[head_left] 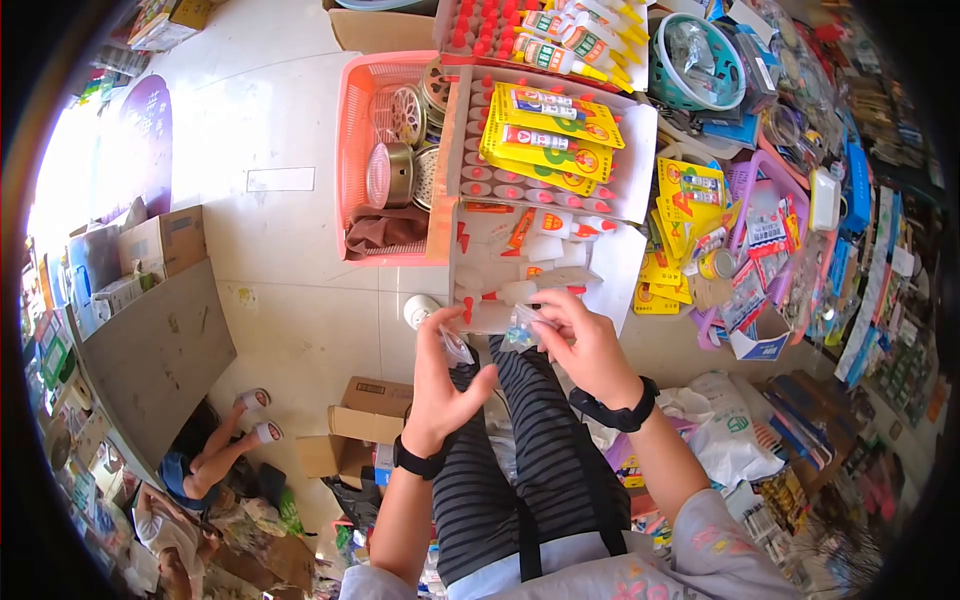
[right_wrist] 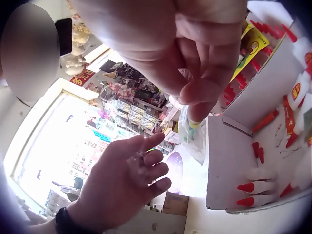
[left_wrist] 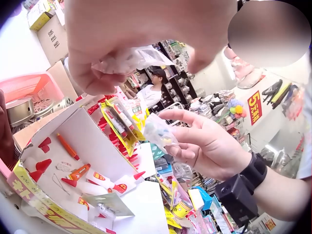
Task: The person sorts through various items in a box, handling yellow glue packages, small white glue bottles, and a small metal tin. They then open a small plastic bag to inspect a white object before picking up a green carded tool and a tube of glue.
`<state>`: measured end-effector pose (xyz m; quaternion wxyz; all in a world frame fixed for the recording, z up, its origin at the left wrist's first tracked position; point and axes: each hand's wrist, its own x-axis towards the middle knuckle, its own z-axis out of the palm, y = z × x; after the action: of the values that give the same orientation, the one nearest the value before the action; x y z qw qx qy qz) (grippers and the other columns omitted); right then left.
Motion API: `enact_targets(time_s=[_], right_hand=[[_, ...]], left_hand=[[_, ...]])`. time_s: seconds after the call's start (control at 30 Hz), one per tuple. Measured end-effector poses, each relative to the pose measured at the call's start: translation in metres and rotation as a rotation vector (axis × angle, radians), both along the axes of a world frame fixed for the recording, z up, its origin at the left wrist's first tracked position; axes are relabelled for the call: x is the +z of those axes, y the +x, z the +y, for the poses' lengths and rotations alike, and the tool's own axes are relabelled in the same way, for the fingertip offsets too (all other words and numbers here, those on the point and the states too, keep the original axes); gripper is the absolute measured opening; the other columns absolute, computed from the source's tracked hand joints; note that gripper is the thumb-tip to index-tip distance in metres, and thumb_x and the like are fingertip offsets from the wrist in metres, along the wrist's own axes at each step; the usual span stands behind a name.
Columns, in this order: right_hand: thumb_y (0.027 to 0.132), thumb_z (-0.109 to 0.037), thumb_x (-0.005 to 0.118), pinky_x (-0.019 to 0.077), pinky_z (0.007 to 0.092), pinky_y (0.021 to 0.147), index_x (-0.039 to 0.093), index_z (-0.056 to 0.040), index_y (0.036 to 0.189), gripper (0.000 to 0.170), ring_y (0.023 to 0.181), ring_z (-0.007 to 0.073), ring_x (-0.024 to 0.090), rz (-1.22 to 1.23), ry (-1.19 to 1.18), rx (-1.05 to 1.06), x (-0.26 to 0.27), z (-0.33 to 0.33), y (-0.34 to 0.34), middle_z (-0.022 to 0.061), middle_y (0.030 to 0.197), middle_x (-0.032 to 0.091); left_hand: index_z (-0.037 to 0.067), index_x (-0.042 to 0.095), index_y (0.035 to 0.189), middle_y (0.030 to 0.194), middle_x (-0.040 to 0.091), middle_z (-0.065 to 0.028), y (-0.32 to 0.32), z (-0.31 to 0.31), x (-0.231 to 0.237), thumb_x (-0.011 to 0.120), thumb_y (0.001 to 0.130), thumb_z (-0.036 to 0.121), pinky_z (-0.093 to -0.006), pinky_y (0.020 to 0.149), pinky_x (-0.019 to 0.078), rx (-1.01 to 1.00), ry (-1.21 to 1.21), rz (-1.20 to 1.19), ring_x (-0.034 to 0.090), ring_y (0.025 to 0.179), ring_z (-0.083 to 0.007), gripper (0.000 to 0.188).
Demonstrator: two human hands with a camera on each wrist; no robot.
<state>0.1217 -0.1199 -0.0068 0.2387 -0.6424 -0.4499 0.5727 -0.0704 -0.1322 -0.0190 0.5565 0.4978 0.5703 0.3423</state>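
Note:
My left hand point(head_left: 445, 388) holds a crumpled clear plastic bag point(left_wrist: 134, 59) against its curled fingers, the thumb standing apart. Across from it, my right hand point(head_left: 592, 358) pinches a small clear plastic bag point(head_left: 520, 330) between thumb and fingertips. Small blue, green and yellow pieces show through that bag point(right_wrist: 192, 136) in the right wrist view. Both hands are above the lap, at the near edge of an open carton point(left_wrist: 48, 207). Inside the carton lie white glue bottles point(left_wrist: 92, 187) with red tips and an orange tube point(left_wrist: 67, 146).
Beyond the carton, yellow carded glue packs point(head_left: 550, 140) lie on a box of red-tipped bottles. A pink basket point(head_left: 345, 150) with tins stands left. At right are a purple basket point(head_left: 775, 165) and a teal basket point(head_left: 660, 75). Another person point(head_left: 180, 530) is at lower left.

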Motion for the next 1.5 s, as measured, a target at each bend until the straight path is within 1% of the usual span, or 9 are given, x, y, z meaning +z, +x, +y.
enact_targets(time_s=[0.13, 0.17, 0.27, 0.4, 0.47, 0.77, 0.97, 1.27, 1.5], right_hand=[[0.084, 0.002, 0.059, 0.0497, 0.0289, 0.065, 0.064, -0.0020, 0.096, 0.013, 0.072, 0.0208, 0.063, -0.045, 0.096, 0.151, 0.007, 0.004, -0.001, 0.0105, 0.090, 0.064], [0.083, 0.003, 0.060, 0.0499, 0.0274, 0.064, 0.065, -0.0022, 0.096, 0.015, 0.071, 0.0183, 0.063, -0.050, 0.180, 0.196, 0.003, 0.002, 0.000, 0.0101, 0.090, 0.064], [0.080, 0.003, 0.063, 0.0499, 0.0281, 0.068, 0.066, -0.0030, 0.097, 0.018, 0.074, 0.0193, 0.062, -0.060, 0.320, 0.236, 0.003, 0.003, -0.004, 0.0100, 0.090, 0.065], [0.077, -0.006, 0.069, 0.0495, 0.0338, 0.072, 0.066, -0.0032, 0.094, 0.017, 0.084, 0.0282, 0.060, -0.016, 0.342, 0.207, 0.016, 0.010, -0.013, 0.0111, 0.093, 0.063], [0.075, -0.006, 0.071, 0.0491, 0.0336, 0.072, 0.066, -0.0030, 0.093, 0.019, 0.084, 0.0276, 0.059, -0.026, 0.361, 0.216, 0.013, 0.010, -0.014, 0.0106, 0.092, 0.063], [0.073, -0.002, 0.072, 0.0484, 0.0329, 0.069, 0.063, -0.0019, 0.084, 0.014, 0.079, 0.0243, 0.058, -0.025, 0.460, 0.326, 0.007, 0.007, -0.009, 0.0077, 0.085, 0.062], [0.074, -0.002, 0.070, 0.0482, 0.0338, 0.073, 0.060, -0.0013, 0.084, 0.015, 0.082, 0.0254, 0.056, -0.023, 0.469, 0.390, 0.008, 0.006, -0.009, 0.0084, 0.085, 0.059], [0.072, -0.002, 0.070, 0.0481, 0.0337, 0.073, 0.061, -0.0009, 0.084, 0.015, 0.081, 0.0249, 0.056, -0.003, 0.506, 0.393, 0.005, 0.004, -0.007, 0.0080, 0.084, 0.059], [0.071, -0.001, 0.070, 0.0480, 0.0335, 0.072, 0.061, -0.0010, 0.084, 0.015, 0.080, 0.0248, 0.055, 0.002, 0.528, 0.380, 0.009, 0.004, -0.007, 0.0078, 0.083, 0.059]], left_hand=[[0.001, 0.046, 0.116, 0.083, 0.043, -0.0043, 0.000, -0.006, -0.007, 0.040, 0.092, 0.037, -0.0256, 0.073, 0.0308, 0.105, -0.126, -0.195, 0.039, 0.074, -0.0146, 0.044], [0.001, 0.047, 0.112, 0.086, 0.043, -0.0042, -0.002, -0.004, -0.005, 0.039, 0.095, 0.028, -0.0265, 0.074, 0.0330, 0.079, -0.105, -0.192, 0.040, 0.074, -0.0146, 0.033], [0.000, 0.048, 0.108, 0.093, 0.049, -0.0080, 0.000, -0.001, 0.002, 0.044, 0.094, 0.010, -0.0273, 0.076, 0.0392, 0.034, -0.083, -0.036, 0.046, 0.081, -0.0158, 0.018], [0.000, 0.052, 0.101, 0.092, 0.054, -0.0074, 0.003, -0.006, -0.004, 0.052, 0.091, 0.000, -0.0241, 0.073, 0.0423, 0.062, -0.093, -0.126, 0.051, 0.078, -0.0139, 0.010], [-0.001, 0.055, 0.098, 0.090, 0.057, -0.0079, 0.004, -0.006, -0.005, 0.058, 0.087, -0.002, -0.0241, 0.073, 0.0443, 0.056, -0.033, -0.140, 0.054, 0.078, -0.0139, 0.011], [0.000, 0.060, 0.089, 0.088, 0.064, -0.0095, -0.001, -0.003, 0.001, 0.067, 0.079, -0.002, -0.0285, 0.076, 0.0474, 0.033, -0.047, -0.091, 0.060, 0.083, -0.0192, 0.013], [0.003, 0.064, 0.082, 0.087, 0.064, -0.0082, -0.003, 0.002, 0.005, 0.070, 0.073, -0.003, -0.0325, 0.077, 0.0476, -0.027, 0.103, 0.064, 0.061, 0.084, -0.0241, 0.013], [0.006, 0.067, 0.083, 0.087, 0.064, -0.0057, 0.002, 0.001, 0.007, 0.074, 0.069, 0.003, -0.0332, 0.078, 0.0456, -0.090, 0.166, 0.130, 0.060, 0.084, -0.0236, 0.016], [0.002, 0.067, 0.080, 0.083, 0.064, -0.0069, 0.002, 0.001, 0.009, 0.074, 0.065, -0.005, -0.0322, 0.076, 0.0477, -0.099, 0.242, 0.143, 0.059, 0.083, -0.0224, 0.018]])
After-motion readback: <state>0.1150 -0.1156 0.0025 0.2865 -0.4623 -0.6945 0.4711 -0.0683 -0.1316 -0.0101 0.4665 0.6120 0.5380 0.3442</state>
